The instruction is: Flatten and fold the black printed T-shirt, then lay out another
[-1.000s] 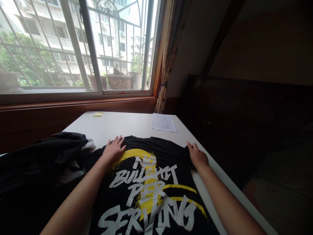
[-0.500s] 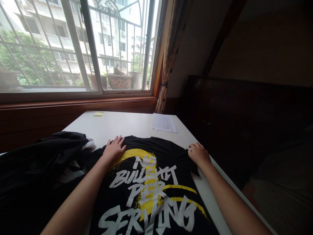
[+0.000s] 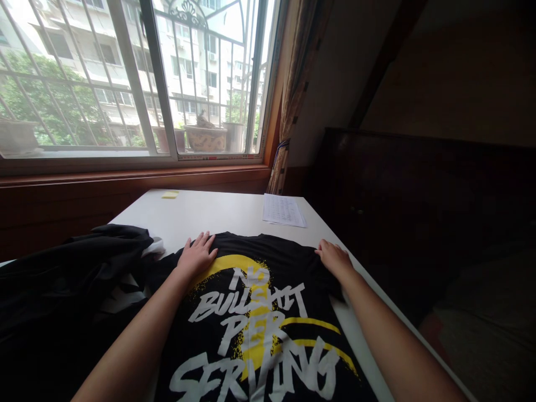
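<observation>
A black T-shirt [image 3: 262, 307] with white lettering and yellow brush marks lies spread on the white table, its collar toward the window. My left hand [image 3: 197, 258] rests flat on its left shoulder, fingers stretched out. At the opposite shoulder, my right hand [image 3: 335, 259] has its fingers bent and closed over the shirt's upper edge near the sleeve. The shirt's lower part runs out of the bottom of the view.
A heap of dark clothes [image 3: 71, 279] covers the table's left side. Printed sheets [image 3: 285, 211] and a yellow sticky note [image 3: 170, 195] lie on the far part of the white table [image 3: 218, 209]. Beyond stands a barred window [image 3: 201, 84] with a tied curtain [image 3: 288, 117].
My right hand has shifted slightly left and away from me along the shirt's right shoulder. My left hand stays flat in place.
</observation>
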